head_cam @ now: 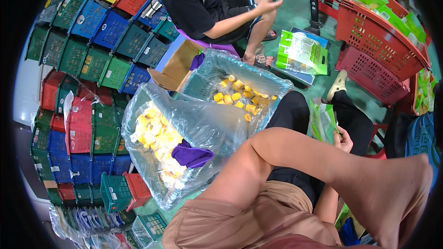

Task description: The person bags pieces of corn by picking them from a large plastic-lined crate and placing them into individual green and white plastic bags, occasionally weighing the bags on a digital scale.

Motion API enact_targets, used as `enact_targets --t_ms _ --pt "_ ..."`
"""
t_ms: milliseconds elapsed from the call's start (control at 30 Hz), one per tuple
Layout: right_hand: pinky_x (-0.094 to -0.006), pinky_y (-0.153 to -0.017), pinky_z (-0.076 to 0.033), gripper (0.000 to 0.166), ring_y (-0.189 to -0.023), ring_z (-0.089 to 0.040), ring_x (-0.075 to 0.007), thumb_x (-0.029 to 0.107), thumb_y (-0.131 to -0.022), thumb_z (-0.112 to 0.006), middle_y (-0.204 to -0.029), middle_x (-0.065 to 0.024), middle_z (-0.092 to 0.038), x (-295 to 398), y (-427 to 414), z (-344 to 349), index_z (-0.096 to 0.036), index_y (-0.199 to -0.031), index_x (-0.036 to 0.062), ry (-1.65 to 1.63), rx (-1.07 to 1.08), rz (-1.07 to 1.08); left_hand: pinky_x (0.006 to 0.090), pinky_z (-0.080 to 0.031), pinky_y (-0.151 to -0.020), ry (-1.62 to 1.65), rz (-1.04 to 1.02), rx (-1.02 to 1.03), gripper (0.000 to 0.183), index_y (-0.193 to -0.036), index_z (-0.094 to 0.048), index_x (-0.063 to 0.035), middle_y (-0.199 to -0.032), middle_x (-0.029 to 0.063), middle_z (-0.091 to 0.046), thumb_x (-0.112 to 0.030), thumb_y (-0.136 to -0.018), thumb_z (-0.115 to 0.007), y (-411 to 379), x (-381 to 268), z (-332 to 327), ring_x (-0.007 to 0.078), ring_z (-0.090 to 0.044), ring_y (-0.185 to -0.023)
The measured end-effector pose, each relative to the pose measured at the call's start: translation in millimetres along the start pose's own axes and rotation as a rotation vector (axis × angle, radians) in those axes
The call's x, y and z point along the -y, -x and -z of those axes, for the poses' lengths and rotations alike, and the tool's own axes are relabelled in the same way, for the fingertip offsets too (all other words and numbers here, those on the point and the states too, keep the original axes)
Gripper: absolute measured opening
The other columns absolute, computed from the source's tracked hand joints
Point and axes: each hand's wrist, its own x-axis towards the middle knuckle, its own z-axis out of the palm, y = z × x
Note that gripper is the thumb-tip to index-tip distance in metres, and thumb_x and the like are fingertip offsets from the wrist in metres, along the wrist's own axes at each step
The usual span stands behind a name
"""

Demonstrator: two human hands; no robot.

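My right hand grips the edge of a green and clear plastic bag above my lap. My left arm crosses the view close to the camera. My left hand, large and slightly blurred at the right, is bent downward with its fingers mostly hidden. Cut corn cob pieces lie in a plastic-lined crate before me. Beside it, another lined crate holds pale yellow pieces with a purple cloth on them.
Green packed bags lie on a low platform, possibly a scale. Red crates with more packs stand at right. Stacked crates fill the left. A person sits opposite, near a cardboard box; their hands are apart from mine.
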Motion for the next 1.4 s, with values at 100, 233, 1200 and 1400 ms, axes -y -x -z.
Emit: enact_targets --t_ms 100,233,1200,1400 --pt "-0.0175 -0.044 -0.021 0.015 -0.050 -0.031 0.0012 0.003 -0.082 -0.061 -0.061 0.0095 -0.046 5.6 2.4 -1.4 -0.066 -0.095 -0.0002 0.065 0.019 0.003 0.0256 -0.039 -0.049 -0.020 0.038 0.063 0.017 -0.073 -0.068 -0.0006 -0.066 0.0075 -0.065 -0.017 -0.075 -0.072 10.0 3.9 -7.8 0.0097 -0.056 -0.055" --pt "-0.0170 -0.047 -0.025 0.014 -0.053 -0.035 0.0006 0.001 -0.081 -0.060 -0.065 0.0085 -0.050 5.8 4.3 -6.4 -0.066 -0.094 -0.0009 0.034 0.048 0.025 0.0350 -0.030 -0.044 -0.295 0.063 0.271 0.028 -0.055 -0.054 0.0009 -0.050 0.0145 -0.048 -0.016 -0.071 -0.069 29.5 43.9 -15.1 0.0182 -0.042 -0.042" --pt "-0.0180 -0.045 -0.020 0.018 -0.051 -0.027 0.0010 0.001 -0.082 -0.061 -0.060 0.0115 -0.035 28.0 12.9 -3.7 -0.065 -0.099 -0.0028 -0.155 -0.046 0.042 0.0453 -0.028 -0.102 -1.877 1.008 -0.595 0.035 -0.100 -0.065 -0.0075 -0.084 0.0092 -0.066 -0.032 -0.074 -0.067 219.3 101.7 88.1 0.0247 -0.058 -0.094" --pt "-0.0146 -0.050 -0.030 0.020 -0.057 -0.041 0.0007 0.002 -0.084 -0.059 -0.071 0.0060 -0.056 18.6 2.6 20.2 -0.064 -0.102 -0.0033 -0.070 -0.090 0.104 0.0576 -0.012 -0.106 -2.035 1.141 -0.765 0.054 -0.114 -0.059 -0.0064 -0.125 0.0139 -0.050 -0.024 -0.065 -0.073 251.5 99.6 97.4 0.0320 -0.033 -0.127"
